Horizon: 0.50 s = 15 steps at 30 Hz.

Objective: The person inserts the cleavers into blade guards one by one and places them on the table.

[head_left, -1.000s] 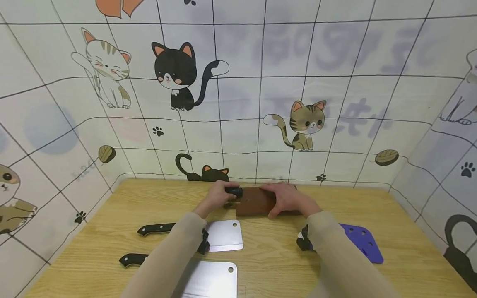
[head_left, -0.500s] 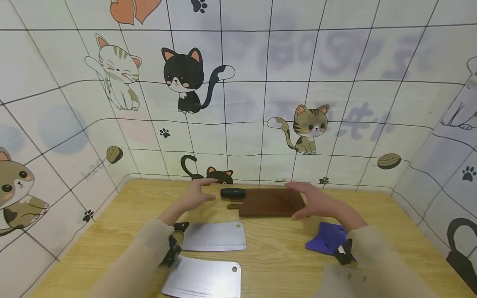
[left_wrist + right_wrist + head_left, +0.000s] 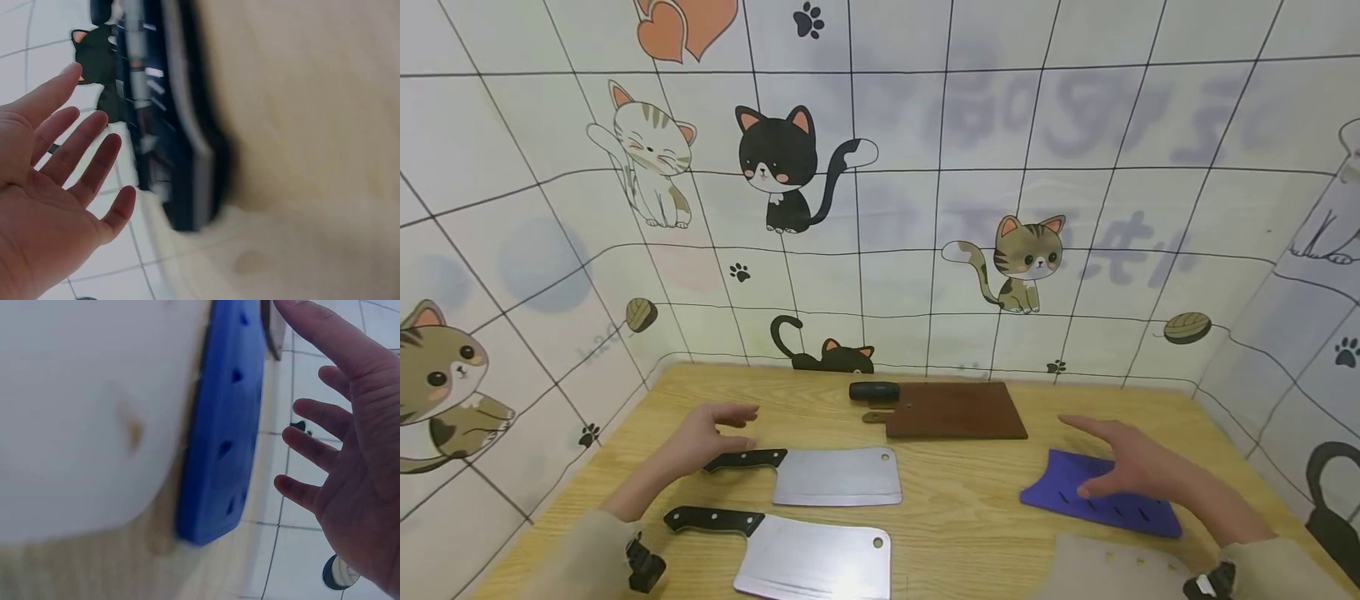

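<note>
My left hand (image 3: 703, 437) hovers behind the black handle (image 3: 752, 459) of a cleaver (image 3: 838, 477), fingers spread with nothing held. In the left wrist view its palm shows, and dark cleaver handles (image 3: 187, 206) run beside it. A second cleaver (image 3: 820, 554) lies nearer me, blade to the right. Over a blue-purple slotted plate (image 3: 1138, 512) hangs my right hand (image 3: 1150, 467), also holding nothing with its fingers apart. The plate's slotted face (image 3: 219, 450) shows in the right wrist view. At the back lies a flat brown rectangular piece (image 3: 955, 410) with a black handle (image 3: 874, 392) at its left end.
A pale beige sheet-like piece (image 3: 1097, 575) lies in front of the blue-purple plate. A small wooden tab (image 3: 876, 417) juts from the brown piece's left side. Walls covered in cat-print sheeting (image 3: 925, 200) close off the back and sides of the wooden table (image 3: 958, 475).
Both hands have let go of the brown piece with its black handle and moved apart toward me, left hand to the left, right hand to the right. The brown piece stays at the back.
</note>
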Available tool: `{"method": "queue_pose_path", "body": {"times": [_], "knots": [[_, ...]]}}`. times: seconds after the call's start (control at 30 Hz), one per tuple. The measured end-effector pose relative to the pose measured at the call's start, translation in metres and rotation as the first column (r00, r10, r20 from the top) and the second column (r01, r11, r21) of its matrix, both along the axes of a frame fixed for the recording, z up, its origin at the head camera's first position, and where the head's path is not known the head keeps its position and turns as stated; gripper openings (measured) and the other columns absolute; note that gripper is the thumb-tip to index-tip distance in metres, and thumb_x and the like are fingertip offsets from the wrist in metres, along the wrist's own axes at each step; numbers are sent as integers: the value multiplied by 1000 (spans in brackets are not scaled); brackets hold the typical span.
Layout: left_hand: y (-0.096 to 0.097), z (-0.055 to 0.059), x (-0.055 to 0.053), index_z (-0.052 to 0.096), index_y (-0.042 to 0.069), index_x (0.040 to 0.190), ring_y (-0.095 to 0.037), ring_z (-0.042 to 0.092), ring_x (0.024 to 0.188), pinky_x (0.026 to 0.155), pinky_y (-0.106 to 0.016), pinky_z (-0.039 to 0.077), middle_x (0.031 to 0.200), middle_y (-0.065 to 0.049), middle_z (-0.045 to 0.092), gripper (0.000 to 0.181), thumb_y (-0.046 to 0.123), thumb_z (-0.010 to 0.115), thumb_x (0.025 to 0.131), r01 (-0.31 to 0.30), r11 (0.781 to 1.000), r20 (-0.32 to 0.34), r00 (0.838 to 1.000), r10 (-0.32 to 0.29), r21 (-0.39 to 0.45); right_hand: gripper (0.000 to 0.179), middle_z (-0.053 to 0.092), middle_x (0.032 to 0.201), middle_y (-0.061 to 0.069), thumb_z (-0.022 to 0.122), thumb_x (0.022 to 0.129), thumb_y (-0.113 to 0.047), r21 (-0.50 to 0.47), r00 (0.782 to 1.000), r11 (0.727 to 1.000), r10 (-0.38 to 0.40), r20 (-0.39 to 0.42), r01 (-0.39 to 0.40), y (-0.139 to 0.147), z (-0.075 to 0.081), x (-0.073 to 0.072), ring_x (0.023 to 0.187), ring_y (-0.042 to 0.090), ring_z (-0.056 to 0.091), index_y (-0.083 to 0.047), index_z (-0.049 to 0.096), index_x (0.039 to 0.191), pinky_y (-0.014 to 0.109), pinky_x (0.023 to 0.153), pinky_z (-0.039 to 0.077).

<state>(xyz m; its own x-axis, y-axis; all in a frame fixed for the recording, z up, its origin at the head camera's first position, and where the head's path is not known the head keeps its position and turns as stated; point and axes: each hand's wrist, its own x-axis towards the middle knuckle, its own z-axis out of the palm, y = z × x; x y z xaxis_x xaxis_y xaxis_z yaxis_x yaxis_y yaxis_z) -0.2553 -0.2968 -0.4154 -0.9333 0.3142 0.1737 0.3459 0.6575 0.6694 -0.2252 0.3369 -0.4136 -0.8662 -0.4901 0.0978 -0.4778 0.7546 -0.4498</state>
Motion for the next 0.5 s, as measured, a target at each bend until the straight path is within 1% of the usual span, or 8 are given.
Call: {"method": "queue_pose_path", "body": {"times": [0.1, 0.17, 0.23, 0.27, 0.33, 0.4, 0.47, 0.5], "knots": [[-13, -9, 5, 67, -7, 128, -40, 63, 113, 89, -48, 52, 117, -17, 72, 49, 14, 83, 86, 10, 1000, 21, 1000, -9, -13, 99, 56, 139, 29, 93, 69, -45, 48, 999, 999, 10, -45, -8, 15, -11, 7, 124, 54, 51, 2, 51, 146, 66, 92, 45], [-17, -14, 6, 68, -7, 126, -40, 64, 111, 87, -43, 53, 115, -16, 73, 49, 13, 84, 84, 10, 1000, 40, 999, -10, -7, 99, 59, 137, 25, 94, 67, -45, 71, 997, 997, 12, -78, -6, 21, -18, 9, 122, 51, 54, 1, 54, 144, 58, 93, 47], [-19, -18, 6, 67, -8, 126, -40, 64, 110, 87, -41, 54, 114, -17, 73, 50, 10, 85, 83, 19, 1000, 66, 998, -19, 3, 98, 61, 137, 23, 95, 65, -43, 85, 996, 996, 13, -90, -5, 26, -24, 11, 121, 48, 55, 0, 55, 143, 50, 93, 48], [-19, -20, 6, 68, -8, 126, -39, 64, 111, 88, -42, 53, 114, -16, 73, 51, 9, 85, 82, 11, 1000, 86, 996, -12, 7, 98, 60, 137, 22, 96, 64, -42, 86, 996, 996, 15, -84, -8, 28, -26, 12, 121, 48, 55, -1, 55, 144, 48, 93, 47], [-19, -22, 7, 67, -8, 127, -39, 64, 111, 90, -44, 53, 115, -16, 72, 53, 6, 86, 79, 11, 1000, 112, 994, -10, -2, 99, 59, 138, 22, 96, 63, -40, 89, 998, 996, 10, -55, -5, 30, -30, 14, 122, 48, 53, -2, 54, 145, 46, 93, 46], [-18, -23, 7, 67, -6, 127, -37, 63, 111, 91, -47, 51, 116, -15, 72, 55, 3, 87, 76, -4, 1000, 122, 992, 6, -23, 100, 56, 140, 25, 96, 63, -39, 86, 1000, 996, 6, -20, -5, 33, -33, 16, 123, 49, 52, -2, 53, 146, 50, 92, 45], [-17, -24, 8, 69, -4, 126, -34, 62, 109, 90, -46, 50, 116, -13, 72, 55, 2, 87, 74, -26, 998, 121, 992, 32, -49, 101, 54, 140, 27, 97, 63, -37, 78, 1000, 997, -3, 8, 2, 35, -34, 17, 123, 51, 50, -2, 51, 147, 52, 91, 44], [-16, -24, 8, 70, -4, 125, -32, 61, 106, 88, -45, 49, 115, -13, 71, 54, 2, 87, 74, -27, 998, 112, 993, 34, -61, 102, 53, 141, 28, 97, 64, -36, 72, 1000, 997, -8, 17, 6, 36, -34, 18, 123, 52, 49, -1, 50, 147, 55, 91, 44]]}}
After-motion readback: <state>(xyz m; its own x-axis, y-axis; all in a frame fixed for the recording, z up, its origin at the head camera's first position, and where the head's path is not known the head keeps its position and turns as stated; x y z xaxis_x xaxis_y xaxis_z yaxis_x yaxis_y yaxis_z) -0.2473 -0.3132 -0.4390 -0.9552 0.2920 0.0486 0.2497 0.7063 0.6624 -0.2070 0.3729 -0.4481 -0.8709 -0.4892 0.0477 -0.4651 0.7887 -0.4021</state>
